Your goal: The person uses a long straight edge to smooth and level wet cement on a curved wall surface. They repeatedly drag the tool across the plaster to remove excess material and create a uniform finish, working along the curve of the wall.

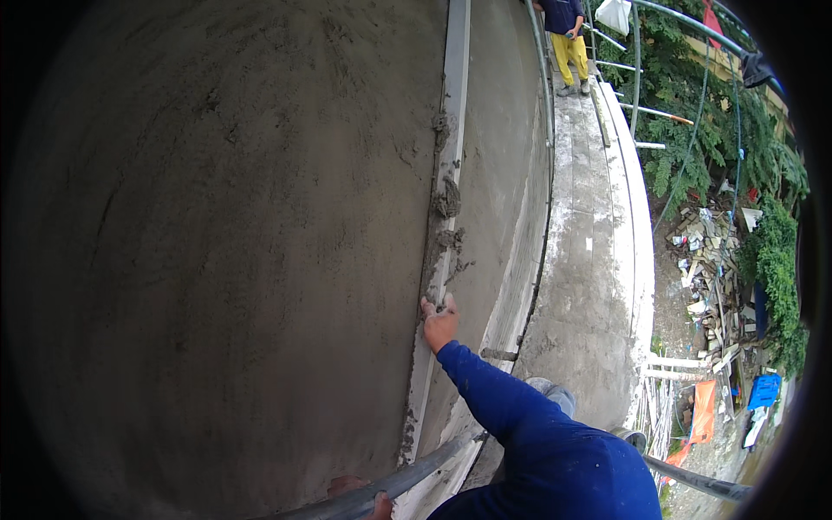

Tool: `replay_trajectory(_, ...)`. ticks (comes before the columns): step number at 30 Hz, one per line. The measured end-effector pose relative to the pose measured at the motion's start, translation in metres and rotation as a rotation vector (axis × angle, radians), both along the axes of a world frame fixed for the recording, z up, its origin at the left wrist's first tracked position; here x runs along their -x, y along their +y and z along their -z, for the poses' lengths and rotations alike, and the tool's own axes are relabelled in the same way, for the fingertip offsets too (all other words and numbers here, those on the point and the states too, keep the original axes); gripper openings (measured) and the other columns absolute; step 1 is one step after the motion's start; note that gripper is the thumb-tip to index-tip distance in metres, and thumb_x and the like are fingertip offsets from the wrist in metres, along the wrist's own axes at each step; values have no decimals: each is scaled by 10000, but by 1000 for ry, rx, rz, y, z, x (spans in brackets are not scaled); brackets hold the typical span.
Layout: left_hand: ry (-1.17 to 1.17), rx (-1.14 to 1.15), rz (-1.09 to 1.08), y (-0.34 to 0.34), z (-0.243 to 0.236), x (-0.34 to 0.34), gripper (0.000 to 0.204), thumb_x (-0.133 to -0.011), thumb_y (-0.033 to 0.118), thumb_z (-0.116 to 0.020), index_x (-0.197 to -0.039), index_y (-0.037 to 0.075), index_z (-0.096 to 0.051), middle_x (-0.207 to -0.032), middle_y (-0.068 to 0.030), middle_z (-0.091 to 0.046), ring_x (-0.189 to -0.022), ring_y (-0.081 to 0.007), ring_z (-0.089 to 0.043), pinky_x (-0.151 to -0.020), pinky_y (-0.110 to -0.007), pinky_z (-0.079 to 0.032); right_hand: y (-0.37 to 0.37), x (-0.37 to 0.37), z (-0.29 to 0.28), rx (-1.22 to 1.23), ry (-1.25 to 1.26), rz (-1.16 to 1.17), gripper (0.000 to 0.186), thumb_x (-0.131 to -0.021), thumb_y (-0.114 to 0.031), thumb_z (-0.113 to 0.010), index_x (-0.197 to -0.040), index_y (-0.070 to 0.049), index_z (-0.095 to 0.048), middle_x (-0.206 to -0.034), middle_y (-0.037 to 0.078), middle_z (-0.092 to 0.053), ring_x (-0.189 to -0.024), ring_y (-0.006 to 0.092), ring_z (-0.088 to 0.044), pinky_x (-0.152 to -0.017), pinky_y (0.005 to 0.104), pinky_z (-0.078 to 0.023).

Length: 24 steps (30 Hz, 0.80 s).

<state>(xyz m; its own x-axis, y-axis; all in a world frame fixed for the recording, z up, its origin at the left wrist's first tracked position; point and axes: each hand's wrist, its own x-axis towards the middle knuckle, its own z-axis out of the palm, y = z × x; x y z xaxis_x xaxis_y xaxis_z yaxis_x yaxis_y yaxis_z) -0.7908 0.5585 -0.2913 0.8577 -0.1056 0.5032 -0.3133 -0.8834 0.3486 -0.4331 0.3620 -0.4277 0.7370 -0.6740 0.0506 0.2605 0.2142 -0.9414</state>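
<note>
A long, light grey straightedge [421, 381] runs up the wet grey mortar of the wall [251, 234], smeared with mortar along its length. My right hand [440, 325], at the end of a blue sleeve, grips it across its width, thumb and fingers at opposite edges. Lumps of mortar [448, 198] cling to the straightedge above that hand. At the lower edge, my left hand [381, 505] is wrapped around a grey scaffold pipe [425, 465], which partly hides it.
A mortar-splashed plank walkway [582, 260] runs along the wall to my right. Farther along it stands a person [568, 43] in yellow trousers. Scaffold pipes [637, 78] line its outer side. Below are scrap wood [715, 277], trees [771, 260] and an orange sheet [703, 411].
</note>
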Motion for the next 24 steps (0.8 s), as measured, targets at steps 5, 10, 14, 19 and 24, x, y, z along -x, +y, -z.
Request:
replay_trajectory(5, 85, 212, -225, -1, 21, 7, 295, -852, 225, -719, -1023, 70, -536, -916, -55, -547, -872, -206, -565, -849, -384, -499, -155, -197, -71, 295, 178, 80, 447, -883, -294, -737, -1125, 69, -640, -1019, 287, -701, -995, 442, -672, -873, 447, -507)
replay_trajectory(10, 105, 133, -253, -33, -7, -49, 284, -844, 205, -720, -1018, 69, -542, -918, -59, -557, -865, -212, -573, -832, -381, -502, -272, -323, -142, 241, 86, 80, 461, -882, -329, -734, -1122, 57, -657, -1029, 277, -711, -1014, 429, -678, -870, 450, -506)
replay_trajectory(14, 120, 113, -273, -43, -9, -64, 275, -838, 189, -721, -1014, 69, -547, -920, -63, -564, -859, -218, -579, -819, -379, -505, -268, -329, -169, 284, 118, 60, 490, -885, -351, -736, -1126, 67, -652, -1047, 296, -702, -1035, 443, -672, -880, 456, -503)
replay_trajectory(19, 123, 101, -226, -33, -10, -58, 266, -830, 169, -722, -1009, 68, -553, -922, -67, -573, -852, -224, -586, -803, -377, -508, -213, -263, -147, 418, 119, 164, 468, -891, -364, -735, -1014, 71, -612, -999, 329, -673, -998, 495, -647, -833, 490, -496)
replay_trajectory(24, 87, 78, -155, -19, -6, -36, 259, -823, 149, -723, -1005, 67, -559, -924, -71, -582, -846, -231, -594, -787, -375, -512, -133, -162, -118, 492, 111, 124, 456, -900, -368, -729, -973, 53, -568, -935, 333, -657, -947, 533, -619, -786, 500, -487)
